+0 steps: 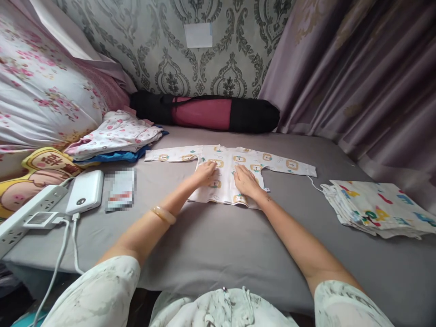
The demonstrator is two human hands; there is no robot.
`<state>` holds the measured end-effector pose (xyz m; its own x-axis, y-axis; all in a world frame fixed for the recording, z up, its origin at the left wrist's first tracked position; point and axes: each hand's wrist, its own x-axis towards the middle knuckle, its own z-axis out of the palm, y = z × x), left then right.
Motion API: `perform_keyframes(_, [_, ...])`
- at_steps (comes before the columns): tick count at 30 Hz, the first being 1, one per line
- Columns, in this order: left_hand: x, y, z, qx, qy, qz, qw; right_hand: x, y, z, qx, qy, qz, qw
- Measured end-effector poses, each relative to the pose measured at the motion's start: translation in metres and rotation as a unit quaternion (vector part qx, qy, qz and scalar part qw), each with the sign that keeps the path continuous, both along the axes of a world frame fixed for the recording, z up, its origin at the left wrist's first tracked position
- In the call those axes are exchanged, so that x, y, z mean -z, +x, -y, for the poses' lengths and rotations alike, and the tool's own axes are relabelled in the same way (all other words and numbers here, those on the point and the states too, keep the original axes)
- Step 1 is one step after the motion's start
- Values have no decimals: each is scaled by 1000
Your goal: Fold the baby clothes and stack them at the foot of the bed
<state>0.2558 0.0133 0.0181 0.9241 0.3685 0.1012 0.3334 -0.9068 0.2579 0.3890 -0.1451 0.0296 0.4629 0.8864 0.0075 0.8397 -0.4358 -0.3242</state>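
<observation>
A small white baby top (276, 163) with a yellow animal print lies spread flat on the grey bed sheet (211, 240), both sleeves stretched out sideways. My left hand (205, 172) rests flat on its left front, fingers stretched out. My right hand (245, 180) lies flat on its right front, fingers also extended. Neither hand holds anything. A pale bangle (164, 214) sits on my left wrist.
Folded baby clothes (116, 136) are stacked at the back left, a folded colourful cloth (378, 206) at the right. A white power bank (86, 190), power strip (27, 210) and cables lie at the left. A black and pink roll bag (204, 111) lines the wall, with curtains at the right.
</observation>
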Motion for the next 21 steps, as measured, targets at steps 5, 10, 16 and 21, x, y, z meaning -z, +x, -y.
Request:
perform_keyframes(5, [8, -6, 45, 61, 5, -19, 998, 11, -2, 16, -17, -61, 22, 998])
perform_keyframes(10, [4, -30, 51, 63, -16, -59, 996, 7, -13, 38, -94, -64, 44, 993])
perform_keyframes(16, [1, -76, 30, 36, -10, -62, 997, 1, 5, 83, -171, -51, 26, 984])
perform_keyframes(21, [-3, -111, 22, -127, -9, -33, 991, -10, 19, 124, -136, 41, 8, 990])
